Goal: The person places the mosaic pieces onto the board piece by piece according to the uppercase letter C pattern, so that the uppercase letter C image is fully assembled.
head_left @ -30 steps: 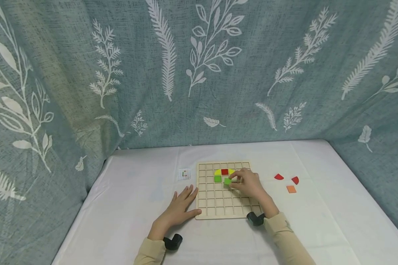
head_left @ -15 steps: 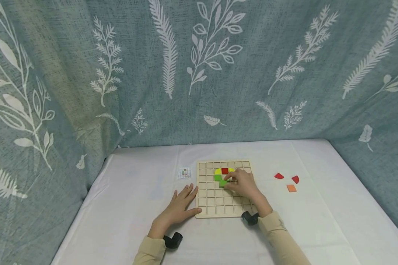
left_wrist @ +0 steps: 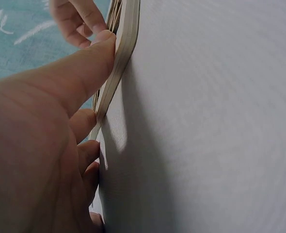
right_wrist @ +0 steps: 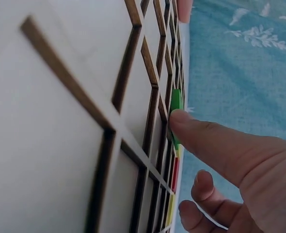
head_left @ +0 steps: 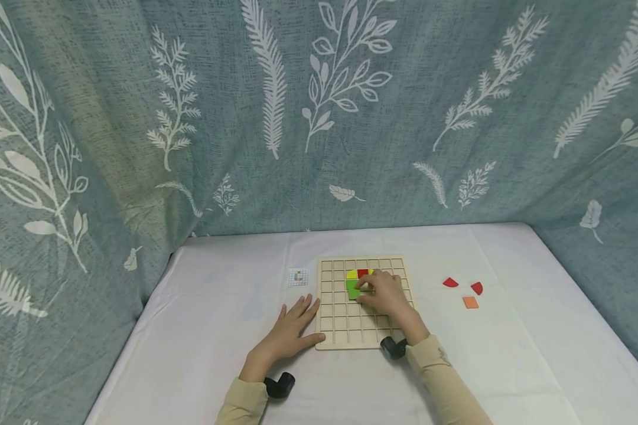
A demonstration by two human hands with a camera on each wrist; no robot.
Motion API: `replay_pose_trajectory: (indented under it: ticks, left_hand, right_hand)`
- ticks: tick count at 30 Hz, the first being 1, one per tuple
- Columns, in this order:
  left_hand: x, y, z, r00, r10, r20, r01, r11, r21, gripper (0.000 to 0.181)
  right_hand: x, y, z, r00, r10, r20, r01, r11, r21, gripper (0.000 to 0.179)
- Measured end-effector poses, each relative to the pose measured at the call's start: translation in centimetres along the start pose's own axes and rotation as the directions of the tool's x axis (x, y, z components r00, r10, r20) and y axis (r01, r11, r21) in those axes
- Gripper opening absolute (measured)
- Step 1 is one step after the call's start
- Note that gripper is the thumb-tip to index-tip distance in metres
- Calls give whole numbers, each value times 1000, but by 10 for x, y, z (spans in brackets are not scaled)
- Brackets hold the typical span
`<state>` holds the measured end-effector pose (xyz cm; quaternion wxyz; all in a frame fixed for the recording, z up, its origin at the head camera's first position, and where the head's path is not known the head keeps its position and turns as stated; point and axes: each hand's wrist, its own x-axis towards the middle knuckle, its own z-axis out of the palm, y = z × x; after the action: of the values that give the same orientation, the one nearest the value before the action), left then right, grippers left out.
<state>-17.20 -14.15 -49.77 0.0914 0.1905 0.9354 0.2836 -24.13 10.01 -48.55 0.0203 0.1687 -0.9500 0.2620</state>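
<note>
One green tile [head_left: 353,294] in right grip [head_left: 385,293]

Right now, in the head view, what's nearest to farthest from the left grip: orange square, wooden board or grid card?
1. Wooden board: touching the left grip, on its right.
2. Grid card: left of the board.
3. Orange square: right of the board.

We are holding our left hand [head_left: 285,336] outstretched, thumb [left_wrist: 85,73] apart from its extended fingers [head_left: 312,310], while our right hand [head_left: 385,293] is pinching between thumb and bent fingers [right_wrist: 203,187].
</note>
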Motion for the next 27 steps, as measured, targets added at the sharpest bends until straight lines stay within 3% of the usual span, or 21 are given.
replay_pose_trajectory:
  ticks: [27]
  left_hand:
    - [0, 0, 3, 1000, -8, -12, 8, 1000, 12, 74]
  right_hand:
    - [-3, -2, 1, 1000, -8, -10, 8, 1000, -14, 19]
